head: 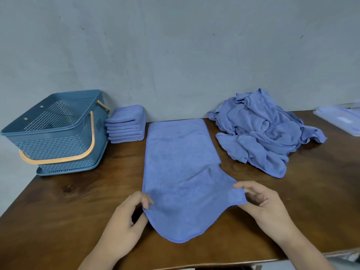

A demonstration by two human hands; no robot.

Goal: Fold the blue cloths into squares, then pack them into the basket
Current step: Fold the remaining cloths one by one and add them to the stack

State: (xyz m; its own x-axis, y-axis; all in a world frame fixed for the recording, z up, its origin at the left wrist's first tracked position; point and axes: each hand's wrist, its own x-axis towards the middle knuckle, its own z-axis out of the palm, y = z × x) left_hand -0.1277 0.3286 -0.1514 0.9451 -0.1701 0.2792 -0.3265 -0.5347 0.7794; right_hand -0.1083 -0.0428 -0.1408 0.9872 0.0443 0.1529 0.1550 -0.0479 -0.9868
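Observation:
A long blue cloth point(181, 162) lies lengthwise on the wooden table point(78, 201), folded into a strip. Its near end is lifted and sags between my hands. My left hand point(128, 213) pinches the near left corner. My right hand point(261, 199) pinches the near right corner. A stack of several folded blue squares point(126, 124) sits against the wall beside the blue basket point(56, 131), which looks empty and has an orange handle lowered to the front. A heap of unfolded blue cloths point(263, 131) lies at the back right.
A clear plastic lid or box point(339, 119) lies at the far right edge. The grey wall stands close behind the table. The table's near edge runs just below my wrists.

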